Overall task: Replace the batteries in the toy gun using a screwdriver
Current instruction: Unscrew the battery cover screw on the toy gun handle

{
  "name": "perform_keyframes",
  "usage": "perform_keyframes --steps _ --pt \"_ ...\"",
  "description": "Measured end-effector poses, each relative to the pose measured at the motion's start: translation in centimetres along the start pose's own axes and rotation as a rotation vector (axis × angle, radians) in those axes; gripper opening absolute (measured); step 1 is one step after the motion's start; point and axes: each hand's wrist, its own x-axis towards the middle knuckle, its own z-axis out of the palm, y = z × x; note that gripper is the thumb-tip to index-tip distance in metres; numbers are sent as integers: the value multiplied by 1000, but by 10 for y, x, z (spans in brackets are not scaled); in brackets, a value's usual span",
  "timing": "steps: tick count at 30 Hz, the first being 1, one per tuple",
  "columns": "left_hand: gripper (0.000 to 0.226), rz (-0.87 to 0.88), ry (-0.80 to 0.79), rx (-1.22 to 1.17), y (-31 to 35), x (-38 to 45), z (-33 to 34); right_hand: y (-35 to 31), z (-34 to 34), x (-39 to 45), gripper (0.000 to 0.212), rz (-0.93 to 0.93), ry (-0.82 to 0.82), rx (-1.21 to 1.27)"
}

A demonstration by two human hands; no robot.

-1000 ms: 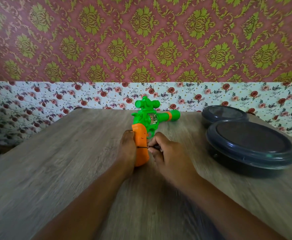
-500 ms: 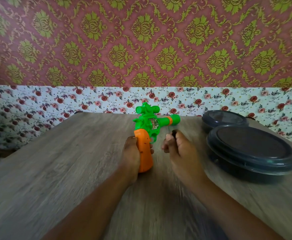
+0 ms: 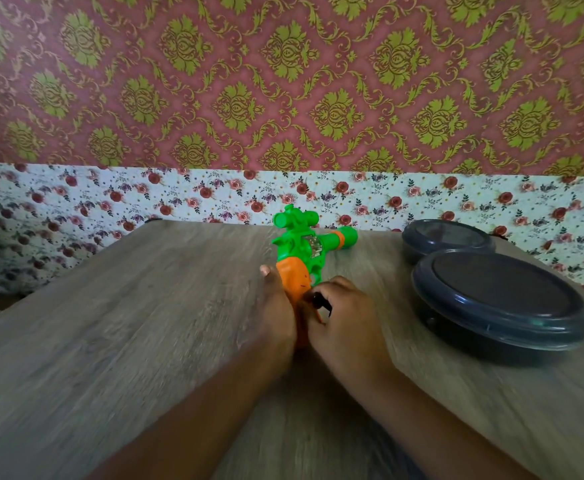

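A green toy gun [image 3: 301,244] with an orange grip [image 3: 292,277] lies on the wooden table [image 3: 127,323], its barrel pointing right. My left hand [image 3: 278,306] holds the orange grip from the left side, thumb tip showing above. My right hand [image 3: 340,317] presses against the grip's right side, fingers curled round a small dark screwdriver [image 3: 320,301]. The screwdriver's tip is hidden between my hand and the grip.
Two dark round lidded containers stand at the right: a large one [image 3: 501,303] near my right hand and a smaller one [image 3: 446,235] behind it. Patterned wallpaper runs behind the table's far edge.
My right hand, lifted away from the gun half a second ago, has come back down against the orange grip with the screwdriver. The left hand keeps its hold.
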Motion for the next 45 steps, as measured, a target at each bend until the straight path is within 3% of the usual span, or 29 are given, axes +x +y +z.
perform_keyframes --steps 6,13,21,28,32,34,41,45 --pt "60 43 -47 78 2 -7 2 0 -1 0 10 -4 17 -19" --pt "74 38 -48 66 0 -4 1 3 -1 -1 9 -10 -6 -12" --pt "69 40 21 146 3 -11 1 2 -1 -1 7 1 6 18" --pt "92 75 19 157 -5 -6 -1 1 -1 -2 7 14 8 -9" --pt "126 87 -36 153 -19 9 -5 1 -1 -1 7 16 6 8" --pt "131 85 -47 142 -28 17 -8 1 -2 -1 7 13 7 19" --pt "120 86 -16 159 -15 4 -5 4 -1 -1 5 21 11 50" --pt "84 7 -2 109 6 -12 -1 8 -5 6 15 153 -80 254"
